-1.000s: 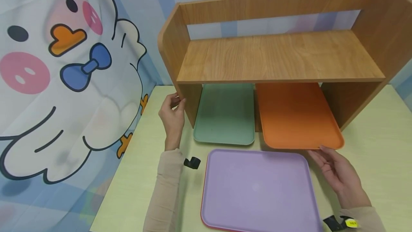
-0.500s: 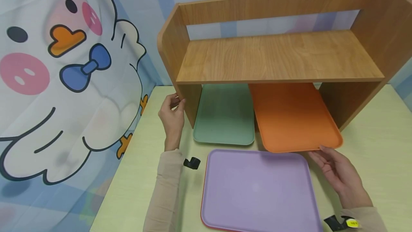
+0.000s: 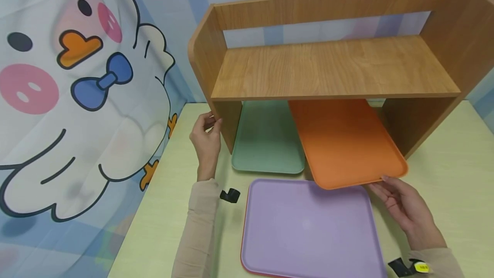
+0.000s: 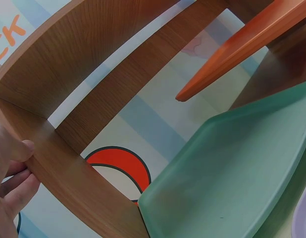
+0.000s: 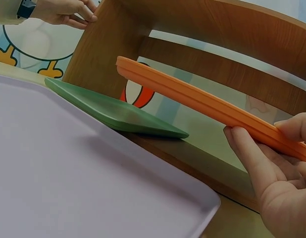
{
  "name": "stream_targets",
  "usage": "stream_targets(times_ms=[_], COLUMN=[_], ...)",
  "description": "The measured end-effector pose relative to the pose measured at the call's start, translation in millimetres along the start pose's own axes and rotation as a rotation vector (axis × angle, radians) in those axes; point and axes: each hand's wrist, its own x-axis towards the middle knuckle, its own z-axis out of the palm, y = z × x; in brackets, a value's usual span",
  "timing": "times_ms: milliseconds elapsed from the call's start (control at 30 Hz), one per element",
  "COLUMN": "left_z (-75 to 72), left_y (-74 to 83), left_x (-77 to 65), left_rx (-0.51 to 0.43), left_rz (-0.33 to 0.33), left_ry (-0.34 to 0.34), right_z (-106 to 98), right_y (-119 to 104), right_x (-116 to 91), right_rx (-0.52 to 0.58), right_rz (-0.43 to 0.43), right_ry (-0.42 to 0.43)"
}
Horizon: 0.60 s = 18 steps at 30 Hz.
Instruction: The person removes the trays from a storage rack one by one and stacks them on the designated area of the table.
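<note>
My right hand pinches the front right edge of an orange tray, thumb on top and fingers underneath. In the right wrist view the orange tray is raised and tilted above a green tray. Its back part is under the upper board of a wooden desk shelf. My left hand holds the front edge of the shelf's left side panel; in the left wrist view its thumb and fingertips are at that edge. The green tray lies in the lower left compartment, partly overlapped by the orange one.
A purple tray lies on the pale table in front of the shelf, with a red rim showing beneath it. The shelf's right side panel stands beside the orange tray. A cartoon-printed cloth hangs at the left.
The orange tray has turned: its back end has swung left over the green tray, and its front left corner has come forward over the purple tray. Both hands have stayed almost in place.
</note>
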Motion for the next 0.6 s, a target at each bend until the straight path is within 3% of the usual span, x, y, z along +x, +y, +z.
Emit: stream_targets(times_ms=[600], left_z=[0.2], left_y=[-1.9], left_x=[0.4], left_rx=[0.004], left_rz=[0.016], left_ry=[0.001], right_z=[1.0], right_y=[1.0], right_x=[0.5], right_rx=[-0.091], right_rz=[0.027], right_ry=[-0.041])
